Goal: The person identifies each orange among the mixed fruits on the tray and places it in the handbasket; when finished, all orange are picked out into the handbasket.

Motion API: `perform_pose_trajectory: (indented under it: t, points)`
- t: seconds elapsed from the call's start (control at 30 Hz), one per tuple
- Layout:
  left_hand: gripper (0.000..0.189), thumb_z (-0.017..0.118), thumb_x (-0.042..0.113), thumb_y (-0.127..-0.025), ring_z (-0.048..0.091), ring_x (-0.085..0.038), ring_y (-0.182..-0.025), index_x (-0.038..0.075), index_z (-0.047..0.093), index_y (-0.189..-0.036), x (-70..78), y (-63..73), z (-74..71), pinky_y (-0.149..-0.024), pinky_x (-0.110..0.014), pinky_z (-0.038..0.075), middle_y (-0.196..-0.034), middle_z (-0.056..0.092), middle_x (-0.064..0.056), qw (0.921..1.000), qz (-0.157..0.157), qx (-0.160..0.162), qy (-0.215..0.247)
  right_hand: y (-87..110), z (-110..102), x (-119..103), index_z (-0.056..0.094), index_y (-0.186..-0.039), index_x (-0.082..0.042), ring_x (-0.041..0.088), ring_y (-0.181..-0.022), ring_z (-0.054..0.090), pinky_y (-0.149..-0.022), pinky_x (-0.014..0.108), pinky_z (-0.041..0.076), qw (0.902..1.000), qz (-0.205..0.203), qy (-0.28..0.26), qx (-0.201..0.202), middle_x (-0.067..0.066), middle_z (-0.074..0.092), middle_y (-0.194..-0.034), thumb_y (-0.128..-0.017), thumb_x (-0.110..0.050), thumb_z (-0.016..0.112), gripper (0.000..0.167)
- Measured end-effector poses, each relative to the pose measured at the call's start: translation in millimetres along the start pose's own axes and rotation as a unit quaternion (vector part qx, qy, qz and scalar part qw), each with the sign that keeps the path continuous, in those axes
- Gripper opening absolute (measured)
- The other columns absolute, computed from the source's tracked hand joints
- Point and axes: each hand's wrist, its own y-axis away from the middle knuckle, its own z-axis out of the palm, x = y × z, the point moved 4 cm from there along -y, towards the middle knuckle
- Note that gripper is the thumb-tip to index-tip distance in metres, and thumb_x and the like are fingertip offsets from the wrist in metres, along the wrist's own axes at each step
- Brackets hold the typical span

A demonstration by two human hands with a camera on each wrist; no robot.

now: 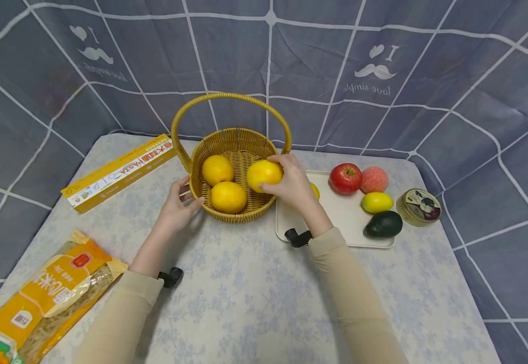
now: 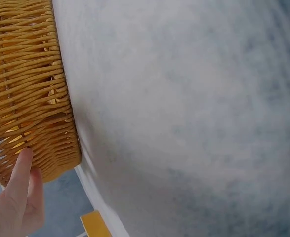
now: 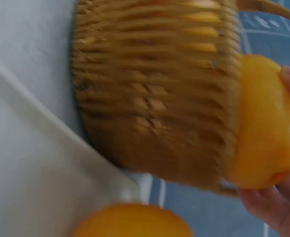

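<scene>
A woven basket (image 1: pixel 236 217) with a tall handle stands near the back of the table. Inside it lie two yellow-orange oranges (image 1: pixel 218 170), side by side at the left. My right hand (image 1: pixel 293 182) grips another orange (image 1: pixel 264 175) at the basket's right rim; the right wrist view shows this orange (image 3: pixel 266 123) overlapping the rim, with fingers and thumb on opposite sides. My left hand (image 1: pixel 175 210) rests against the basket's left side, fingers extended; one fingertip touches the weave (image 2: pixel 28 98) in the left wrist view.
Right of the basket, a cream tray (image 1: pixel 327 227) bears a pomegranate (image 1: pixel 345 178), a peach (image 1: pixel 375 180), a lemon (image 1: pixel 377 202), an avocado (image 1: pixel 383 224) and another orange (image 1: pixel 315 191), partly hidden. A round tin (image 1: pixel 420 206) stands beyond. Leftward lie a pasta box (image 1: pixel 120 174) and a pasta bag (image 1: pixel 50 303).
</scene>
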Motion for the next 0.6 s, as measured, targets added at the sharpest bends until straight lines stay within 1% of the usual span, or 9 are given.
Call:
perform_pose_trajectory:
  t: [0.1,0.27,0.47,0.6]
  points:
    - [0.075,0.054,0.014,-0.101,0.03,-0.04,-0.144,0.009,0.006,-0.158,-0.5,0.5,-1.3,-0.113,-0.052,0.04,-0.156,0.025,-0.023,1.0,0.001,0.001,-0.004,-5.2,14,-2,0.056,-0.135,-0.008,0.03,-0.123,0.049,-0.105,0.046,0.046,1.0,-0.002,0.002,0.001,0.014,0.048,-0.137,-0.079,-0.027,0.081,0.065]
    - [0.074,0.054,0.014,-0.101,0.031,-0.04,-0.144,0.011,0.007,-0.159,-1.8,0.9,1.3,-0.112,-0.052,0.041,-0.155,0.026,-0.023,0.9999,-0.005,0.004,-0.008,-8.9,30,1,0.054,-0.136,-0.008,0.031,-0.123,0.049,-0.105,0.047,0.047,0.9999,0.002,-0.008,0.009,0.014,0.046,-0.139,-0.081,-0.028,0.081,0.065]
    - [0.074,0.054,0.014,-0.102,0.03,-0.04,-0.144,0.011,0.006,-0.159,0.4,0.6,1.7,-0.111,-0.052,0.042,-0.156,0.025,-0.023,0.9999,-0.008,0.004,-0.009,-15.8,42,2,0.052,-0.139,-0.008,0.031,-0.124,0.05,-0.105,0.045,0.047,0.9997,0.004,-0.022,0.012,0.013,0.045,-0.142,-0.083,-0.029,0.08,0.066]
    - [0.075,0.054,0.015,-0.102,0.029,-0.04,-0.145,0.011,0.005,-0.159,1.8,0.9,1.9,-0.111,-0.051,0.042,-0.157,0.023,-0.022,0.9999,-0.014,0.003,-0.007,-21.7,47,2,0.051,-0.14,-0.008,0.031,-0.126,0.05,-0.106,0.046,0.047,0.9996,0.016,-0.02,-0.004,0.014,0.045,-0.143,-0.084,-0.032,0.079,0.067]
